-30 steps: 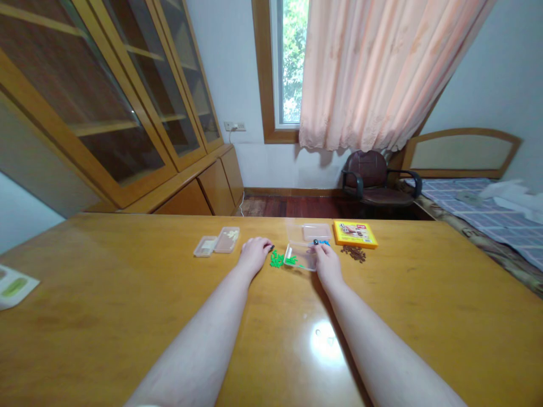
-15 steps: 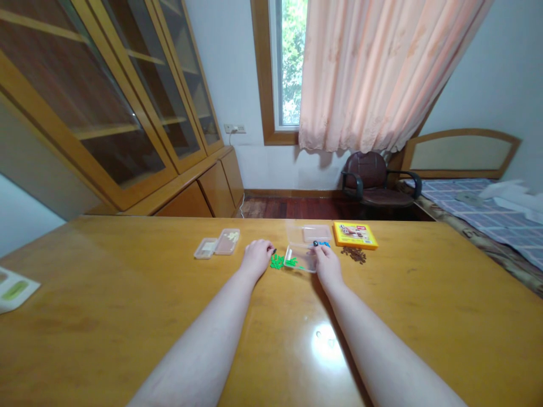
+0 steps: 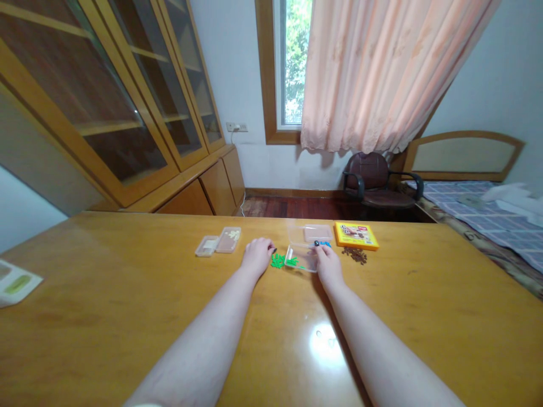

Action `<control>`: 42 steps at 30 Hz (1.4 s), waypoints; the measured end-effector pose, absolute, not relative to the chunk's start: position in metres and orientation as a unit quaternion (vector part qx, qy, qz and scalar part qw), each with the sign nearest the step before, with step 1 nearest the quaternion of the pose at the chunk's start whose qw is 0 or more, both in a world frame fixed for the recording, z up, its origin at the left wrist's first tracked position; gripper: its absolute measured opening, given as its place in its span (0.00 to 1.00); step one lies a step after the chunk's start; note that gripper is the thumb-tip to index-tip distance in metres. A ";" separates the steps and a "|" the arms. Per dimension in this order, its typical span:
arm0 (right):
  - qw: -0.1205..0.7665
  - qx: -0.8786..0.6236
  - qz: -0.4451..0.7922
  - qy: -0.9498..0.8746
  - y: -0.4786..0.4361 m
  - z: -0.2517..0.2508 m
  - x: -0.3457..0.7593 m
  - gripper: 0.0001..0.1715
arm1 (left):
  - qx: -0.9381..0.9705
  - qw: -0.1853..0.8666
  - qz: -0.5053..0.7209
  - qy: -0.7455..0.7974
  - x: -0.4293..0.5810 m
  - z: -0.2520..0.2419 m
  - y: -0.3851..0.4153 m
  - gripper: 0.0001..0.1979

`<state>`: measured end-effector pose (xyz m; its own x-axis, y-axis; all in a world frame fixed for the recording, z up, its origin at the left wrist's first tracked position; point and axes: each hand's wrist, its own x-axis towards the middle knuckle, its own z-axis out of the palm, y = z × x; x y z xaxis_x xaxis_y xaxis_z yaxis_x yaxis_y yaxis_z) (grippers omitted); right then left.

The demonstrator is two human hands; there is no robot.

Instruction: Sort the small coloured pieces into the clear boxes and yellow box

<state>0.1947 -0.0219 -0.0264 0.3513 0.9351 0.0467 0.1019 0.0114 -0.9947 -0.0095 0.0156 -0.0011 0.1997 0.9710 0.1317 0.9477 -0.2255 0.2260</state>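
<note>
My right hand (image 3: pixel 329 265) grips the right edge of an open clear plastic box (image 3: pixel 306 263), which is tilted a little on the table. Green pieces (image 3: pixel 292 262) lie inside its left part, beside a small white item. Just left of the box, a heap of small green pieces (image 3: pixel 278 260) rests on the wood. At that heap's left edge is my left hand (image 3: pixel 256 254), palm down with its fingers curled together; what they pinch, if anything, is too small to see. Small blue pieces (image 3: pixel 325 244) show behind my right hand.
To the right stand a yellow box (image 3: pixel 356 235) and a pile of brown pieces (image 3: pixel 355 255). Another open clear case (image 3: pixel 228 239) with pale pieces lies on the left. Behind the blue pieces is a clear case (image 3: pixel 318 232). A white object (image 3: pixel 17 285) sits at the table's left edge.
The whole view has shifted slightly. My right hand still grips the box, and my left hand stays at the green heap with hardly any visible movement.
</note>
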 end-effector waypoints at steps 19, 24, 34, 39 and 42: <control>0.564 -0.598 0.364 -0.439 -0.021 -0.026 0.194 0.20 | 0.878 -0.005 0.262 0.401 0.007 0.018 -0.011 0.11; 0.557 -0.601 0.355 -0.450 -0.023 -0.022 0.193 0.20 | 0.866 0.016 0.261 0.425 0.008 0.017 -0.007 0.09; 0.562 -0.604 0.357 -0.439 -0.023 -0.022 0.193 0.20 | 0.806 0.033 0.268 0.527 -0.005 0.007 0.008 0.11; 0.565 -0.600 0.363 -0.434 -0.021 -0.028 0.195 0.22 | 0.703 -0.034 0.176 0.688 -0.019 0.008 0.014 0.14; 0.559 -0.604 0.361 -0.438 -0.021 -0.028 0.196 0.21 | 0.704 -0.023 0.103 0.702 -0.018 0.008 0.012 0.17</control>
<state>0.1956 -0.0211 -0.0278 0.3556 0.9331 0.0539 0.1264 0.0091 -0.9919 -0.0184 0.0120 0.0078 -0.0064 0.9842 0.1771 0.9937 -0.0136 0.1113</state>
